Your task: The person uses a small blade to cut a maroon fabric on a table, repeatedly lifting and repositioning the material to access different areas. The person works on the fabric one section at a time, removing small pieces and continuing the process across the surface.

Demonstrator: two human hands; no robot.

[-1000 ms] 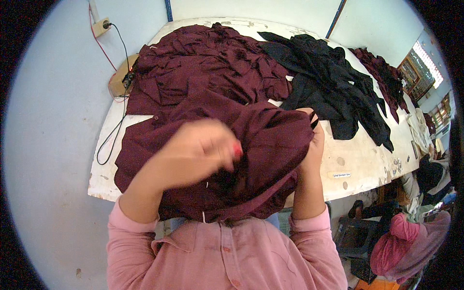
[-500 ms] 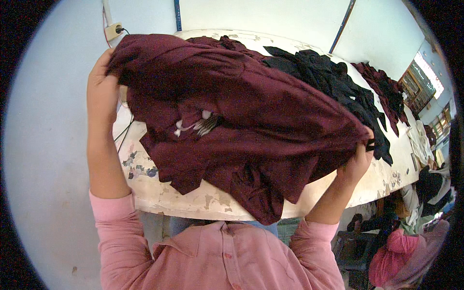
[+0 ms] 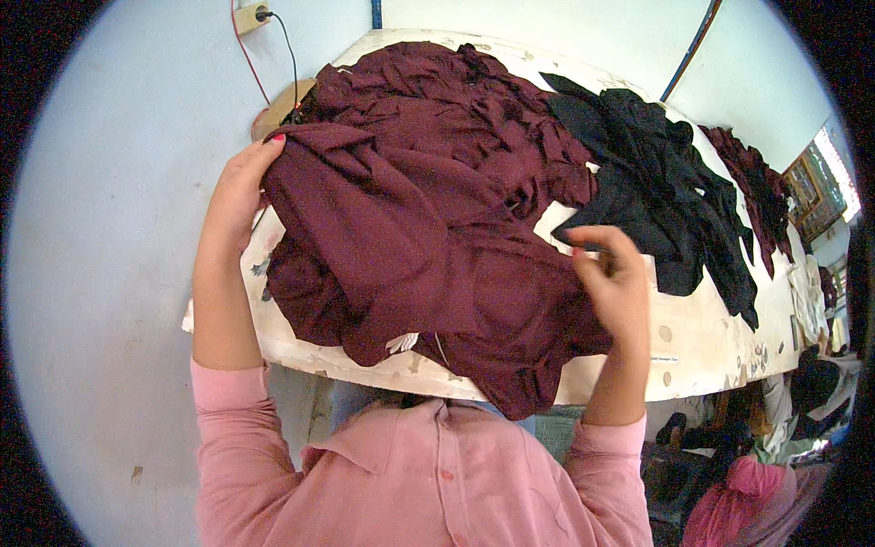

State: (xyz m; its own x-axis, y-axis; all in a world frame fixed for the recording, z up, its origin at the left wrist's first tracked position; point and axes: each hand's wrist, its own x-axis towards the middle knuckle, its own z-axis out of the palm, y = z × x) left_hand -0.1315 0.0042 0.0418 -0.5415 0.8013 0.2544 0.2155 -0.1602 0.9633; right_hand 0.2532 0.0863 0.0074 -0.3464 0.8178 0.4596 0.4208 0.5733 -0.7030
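Observation:
A maroon garment [image 3: 465,292] is spread at the near side of the pale worktable [image 3: 693,356], part of it drooping over the front edge, with small white bits at its lower middle. My left hand [image 3: 251,178] is closed on its upper left corner. My right hand [image 3: 602,264] is curved just over its right part, thumb and forefinger apart, with nothing visible between them. Behind lies a pile of crumpled maroon cloth [image 3: 428,100], and black cloth [image 3: 674,201] is to its right.
More maroon cloth [image 3: 747,173] lies farther right. A socket [image 3: 253,16] with cables is on the left wall, above a tan object [image 3: 284,105] at the table's left. At lower right another person in pink [image 3: 743,506] is among dark items and cloth.
The garment, held up stretched between both hands half a second ago, has come down onto the table. My left hand moved right, still gripping it; my right hand moved left and let go.

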